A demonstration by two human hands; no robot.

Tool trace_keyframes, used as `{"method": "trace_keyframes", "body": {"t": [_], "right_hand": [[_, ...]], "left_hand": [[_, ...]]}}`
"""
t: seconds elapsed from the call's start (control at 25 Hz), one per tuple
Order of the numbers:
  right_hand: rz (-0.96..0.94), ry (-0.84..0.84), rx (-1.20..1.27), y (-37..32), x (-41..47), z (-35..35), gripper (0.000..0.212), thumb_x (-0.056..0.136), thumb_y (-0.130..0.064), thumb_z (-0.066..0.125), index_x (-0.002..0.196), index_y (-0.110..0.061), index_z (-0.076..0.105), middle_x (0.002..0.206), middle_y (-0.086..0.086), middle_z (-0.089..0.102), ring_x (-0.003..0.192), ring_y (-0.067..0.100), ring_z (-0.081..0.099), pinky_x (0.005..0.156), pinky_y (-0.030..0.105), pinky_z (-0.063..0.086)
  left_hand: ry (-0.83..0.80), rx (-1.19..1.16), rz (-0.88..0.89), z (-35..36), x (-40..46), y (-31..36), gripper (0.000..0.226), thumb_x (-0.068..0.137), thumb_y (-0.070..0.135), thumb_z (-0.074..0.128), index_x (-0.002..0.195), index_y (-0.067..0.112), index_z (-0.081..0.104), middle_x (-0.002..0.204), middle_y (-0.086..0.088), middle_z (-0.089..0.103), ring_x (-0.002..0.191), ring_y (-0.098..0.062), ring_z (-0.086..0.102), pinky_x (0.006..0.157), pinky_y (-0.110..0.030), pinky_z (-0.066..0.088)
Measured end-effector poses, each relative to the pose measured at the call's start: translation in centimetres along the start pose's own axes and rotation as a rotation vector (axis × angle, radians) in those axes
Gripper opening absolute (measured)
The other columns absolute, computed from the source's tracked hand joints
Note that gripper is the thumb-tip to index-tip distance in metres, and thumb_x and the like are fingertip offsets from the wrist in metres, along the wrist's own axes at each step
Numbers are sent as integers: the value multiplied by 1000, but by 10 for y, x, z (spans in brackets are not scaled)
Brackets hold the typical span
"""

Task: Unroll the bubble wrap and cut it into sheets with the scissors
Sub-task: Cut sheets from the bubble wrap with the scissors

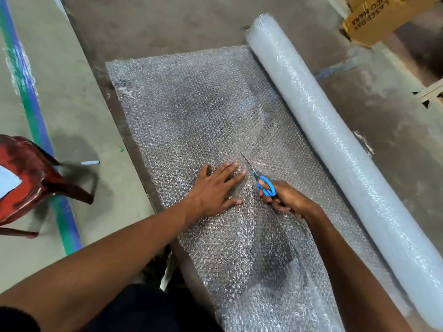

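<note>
- Your right hand [282,200] grips the blue-handled scissors [260,179], fingers curled through and round the loops; the blades point away from you into the bubble wrap sheet [191,104], and whether they are parted or closed is too fine to tell.
- Your left hand [215,188] lies flat on the sheet just left of the blades, fingers straight and spread, pressing the wrap down against the concrete floor [167,20].
- The bubble wrap roll [335,140] lies to your right, running from the near right corner to the far side, with the unrolled sheet spread from it toward your left.
- Behind the scissors a cut runs back toward you, and the freed left flap curls over along that line, so you appear to be midway through the cutting step, with the far part of the sheet not yet cut.
- Your next move calls for feeding the blades further away from you, roughly parallel to the roll, so the sheet comes off square.
- Keep your left fingertips [236,167] clear of the blade tips, since they lie very near them.
- Shift your left hand forward as the cut advances, to keep the wrap taut ahead of the blades.
- A red plastic chair [28,178] stands well apart on your left, and a cardboard box [374,22] sits beyond the roll's far end.
</note>
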State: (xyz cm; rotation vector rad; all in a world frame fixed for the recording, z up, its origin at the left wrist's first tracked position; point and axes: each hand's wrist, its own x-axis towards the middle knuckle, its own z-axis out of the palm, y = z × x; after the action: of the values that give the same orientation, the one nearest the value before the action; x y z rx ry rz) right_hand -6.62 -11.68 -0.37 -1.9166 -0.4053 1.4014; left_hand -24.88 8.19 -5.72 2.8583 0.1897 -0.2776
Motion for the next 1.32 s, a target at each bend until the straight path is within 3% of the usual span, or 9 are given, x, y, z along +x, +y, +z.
{"method": "trace_keyframes", "body": {"t": [0.24, 0.48, 0.96, 1.2, 1.32], "right_hand": [[6, 28, 38, -23, 19, 3, 45, 102, -55, 56, 94, -12, 68, 63, 0, 51, 41, 11, 27, 35, 19, 21], [7, 34, 93, -35, 36, 15, 48, 99, -57, 58, 95, -10, 68, 61, 0, 50, 39, 10, 26, 35, 19, 20], [-35, 11, 5, -53, 52, 14, 49, 98, -59, 60, 100, -11, 69, 66, 0, 55, 40, 9, 32, 34, 18, 25], [-28, 31, -46, -74, 61, 17, 53, 97, -63, 57, 101, -13, 71, 66, -3, 60, 43, 8, 37, 37, 20, 28], [-15, 32, -53, -74, 70, 14, 53, 101, -65, 54, 101, -14, 70, 68, -3, 58, 42, 9, 35, 36, 20, 26]], "left_hand": [[-10, -32, 31, -8, -2, -9, 84, 97, 86, 15, 166, 43, -8, 176, -1, -9, 162, -25, 6, 124, -72, 2], [-9, 8, 154, -19, 7, -27, 90, 92, 89, 26, 166, 39, 16, 175, -2, 6, 159, -26, 21, 121, -71, 16], [-33, 11, 157, -20, 5, -26, 90, 92, 88, 29, 167, 42, 10, 175, 1, 5, 158, -24, 17, 119, -70, 13], [-42, 16, 191, -27, 10, -32, 86, 91, 88, 34, 164, 43, 24, 173, 1, 15, 157, -26, 20, 120, -72, 15], [-35, 52, 219, -26, 10, -37, 83, 93, 88, 26, 165, 48, 17, 175, 2, 11, 162, -27, 2, 121, -76, 4]]}}
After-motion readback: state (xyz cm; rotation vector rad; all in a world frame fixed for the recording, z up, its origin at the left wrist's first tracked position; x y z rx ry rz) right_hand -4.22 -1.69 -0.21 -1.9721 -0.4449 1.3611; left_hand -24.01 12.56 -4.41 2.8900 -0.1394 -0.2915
